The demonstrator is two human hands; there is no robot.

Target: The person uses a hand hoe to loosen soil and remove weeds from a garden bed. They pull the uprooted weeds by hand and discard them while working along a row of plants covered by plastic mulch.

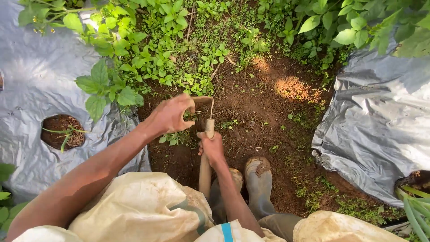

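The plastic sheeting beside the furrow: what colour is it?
Silvery grey sheeting, seen in the head view.

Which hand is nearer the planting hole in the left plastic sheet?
Left. The left hand sits right of the hole, at the hoe's blade. The right hand grips the handle farther right.

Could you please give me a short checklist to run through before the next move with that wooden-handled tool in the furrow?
1. Right hand gripping the wooden handle: ok.
2. Left hand at the tool head, among small weeds: ok, but whether the fingers are clear of the blade, cannot tell.
3. Muddy boots close behind the handle on the soil: not ok if the stroke comes back.
4. Silver plastic mulch away from the tool: ok.
5. Leafy plant beside the left hand, at the sheet edge: cannot tell if clear.
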